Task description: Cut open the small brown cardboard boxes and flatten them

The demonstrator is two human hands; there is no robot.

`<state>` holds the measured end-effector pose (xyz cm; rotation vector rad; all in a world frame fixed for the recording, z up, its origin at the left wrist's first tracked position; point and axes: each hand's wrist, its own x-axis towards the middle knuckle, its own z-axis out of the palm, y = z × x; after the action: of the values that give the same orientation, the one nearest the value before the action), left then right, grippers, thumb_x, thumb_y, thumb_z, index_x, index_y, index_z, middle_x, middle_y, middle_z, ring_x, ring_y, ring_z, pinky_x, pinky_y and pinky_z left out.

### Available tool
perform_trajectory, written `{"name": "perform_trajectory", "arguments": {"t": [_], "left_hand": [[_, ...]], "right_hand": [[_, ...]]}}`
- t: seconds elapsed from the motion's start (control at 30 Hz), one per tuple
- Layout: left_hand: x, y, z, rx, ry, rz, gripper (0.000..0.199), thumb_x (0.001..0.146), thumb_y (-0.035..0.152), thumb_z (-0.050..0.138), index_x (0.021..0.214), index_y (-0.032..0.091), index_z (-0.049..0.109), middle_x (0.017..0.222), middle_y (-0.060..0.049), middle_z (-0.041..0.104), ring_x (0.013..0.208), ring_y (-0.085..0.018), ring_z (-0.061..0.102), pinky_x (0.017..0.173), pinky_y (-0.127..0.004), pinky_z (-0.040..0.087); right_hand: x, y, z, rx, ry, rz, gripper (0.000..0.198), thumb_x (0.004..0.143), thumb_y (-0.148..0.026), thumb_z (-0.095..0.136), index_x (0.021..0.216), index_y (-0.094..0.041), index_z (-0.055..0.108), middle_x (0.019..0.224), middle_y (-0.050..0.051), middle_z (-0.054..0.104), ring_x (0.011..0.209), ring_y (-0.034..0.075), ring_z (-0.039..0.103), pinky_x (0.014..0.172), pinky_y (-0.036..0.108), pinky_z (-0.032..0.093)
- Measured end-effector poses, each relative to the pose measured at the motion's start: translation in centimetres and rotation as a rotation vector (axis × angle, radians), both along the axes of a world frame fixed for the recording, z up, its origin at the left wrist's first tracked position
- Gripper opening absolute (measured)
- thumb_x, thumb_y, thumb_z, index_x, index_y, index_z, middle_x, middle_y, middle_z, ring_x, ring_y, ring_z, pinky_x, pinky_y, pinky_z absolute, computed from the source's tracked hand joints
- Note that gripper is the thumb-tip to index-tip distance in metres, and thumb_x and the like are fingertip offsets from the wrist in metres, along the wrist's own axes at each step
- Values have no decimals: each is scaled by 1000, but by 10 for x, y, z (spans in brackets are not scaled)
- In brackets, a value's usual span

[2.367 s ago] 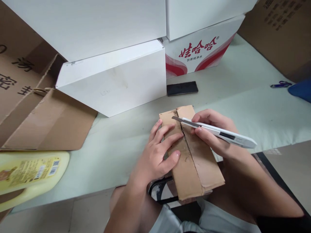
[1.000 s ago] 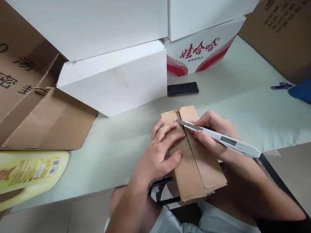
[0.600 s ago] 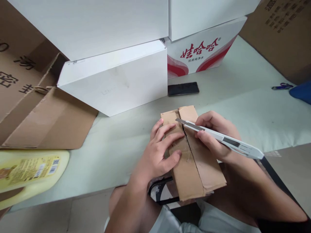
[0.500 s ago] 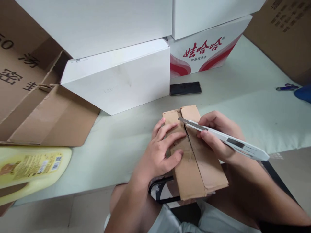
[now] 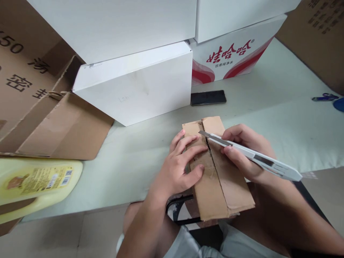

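Note:
A small brown cardboard box (image 5: 212, 182) lies lengthwise in front of me, its near end reaching past the table edge over my lap. A dark seam runs down its top face. My left hand (image 5: 184, 165) rests on the box's left part, fingers spread and thumb apart, the fingertips touching the cardboard near the seam. In my right hand (image 5: 244, 150) is a white utility knife (image 5: 264, 161), gripped between thumb and fingers with its blade out. The blade tip is over the seam close to the far end; I cannot tell whether it touches the cardboard.
White cartons (image 5: 158, 87) are stacked at the back, beside a red-printed carton (image 5: 231, 57). A black phone (image 5: 208, 97) lies before them. Large brown boxes (image 5: 67, 125) and a yellow jug (image 5: 61, 182) stand left. Small purple scissors-like handles (image 5: 325, 97) and a blue object (image 5: 339, 104) lie far right.
The whole view has shifted slightly, so everything appears a little further right. Both hands, the knife and the box keep nearly the same positions relative to one another.

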<state>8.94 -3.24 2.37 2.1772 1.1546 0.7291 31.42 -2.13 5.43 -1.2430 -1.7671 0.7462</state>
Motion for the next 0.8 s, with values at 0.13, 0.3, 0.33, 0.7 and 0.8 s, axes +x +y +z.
{"name": "perform_trajectory", "arguments": {"t": [0.13,0.3,0.33,0.7,0.8], "left_hand": [[0,1,0,9,20,6,41,90,32,62,131,26,68,151,-9,55,156,-34,30,132,-60,18],[1,1,-1,20,17,7,42,90,32,62,131,26,67,150,-9,55,156,-34,29,132,-60,20],[1,1,-1,22,12,7,42,90,31,61,131,25,67,150,-9,55,156,-34,28,132,-60,20],[-1,0,-3,32,-10,0,40,93,32,59,131,25,67,151,-9,55,158,-34,26,131,-59,22],[-1,1,-3,23,-3,8,40,92,32,60,130,26,68,151,-9,55,158,-34,26,131,-59,22]], "right_hand": [[-2,1,3,3,-8,-12,7,85,-31,62,85,-25,57,58,-4,56,44,12,44,46,29,33],[-2,1,4,14,-14,-6,9,85,-33,62,84,-25,57,56,-6,52,42,11,41,45,29,31],[-2,1,4,22,-15,-3,8,85,-32,61,85,-25,57,55,-6,51,42,11,41,45,29,31],[-2,1,3,9,-33,3,7,83,-31,62,84,-25,57,62,-4,60,47,12,47,47,27,34],[-2,1,3,3,-41,-2,7,82,-31,61,84,-26,58,66,-3,63,51,13,49,48,27,36]]}}
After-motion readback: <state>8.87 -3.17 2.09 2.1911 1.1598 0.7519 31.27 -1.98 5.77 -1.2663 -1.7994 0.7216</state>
